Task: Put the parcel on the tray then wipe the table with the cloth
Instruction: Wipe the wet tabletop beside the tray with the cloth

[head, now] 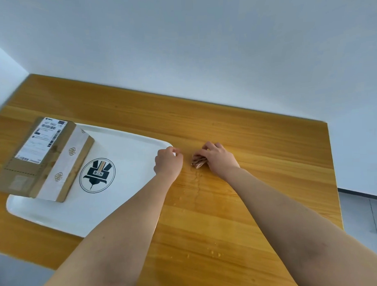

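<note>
A brown cardboard parcel (pixel 45 158) with a white shipping label and white tape lies on the left part of the white tray (pixel 127 145), which carries a dark round logo. A small folded brownish cloth (pixel 198 161) rests on the wooden table (pixel 258 153) just right of the tray's far right corner. My right hand (pixel 218 158) presses down on the cloth, fingers over its top. Over the tray's right corner hovers my left hand (pixel 168 161), fingers curled with nothing visible in them.
Water droplets and a thin wet streak (pixel 197 185) lie on the table below the cloth, with more drops (pixel 215 253) nearer me. A white wall borders the table's far side; the table's right edge drops to a grey floor (pixel 365 218).
</note>
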